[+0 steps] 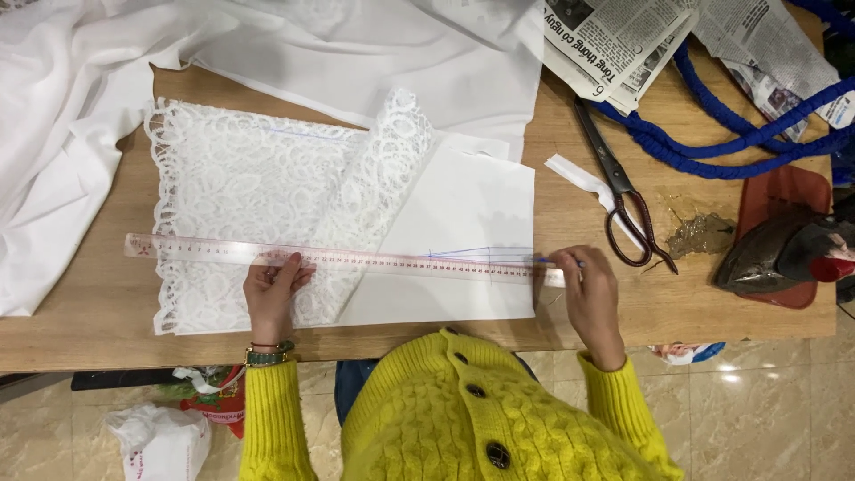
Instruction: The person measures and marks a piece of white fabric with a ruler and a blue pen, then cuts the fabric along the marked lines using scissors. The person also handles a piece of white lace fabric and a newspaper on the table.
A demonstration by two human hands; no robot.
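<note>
The left hand (272,289) lies nearly flat, fingers spread, pressing one long clear ruler (343,259) onto the white lace fabric (240,191). The right hand (588,289) is curled closed around a blue pen (559,262) at the ruler's right end. The ruler runs left to right across the worktop (89,334), tilted slightly down rightward, crossing one white pattern piece (468,223). One pair of scissors (619,191) lies nearby.
</note>
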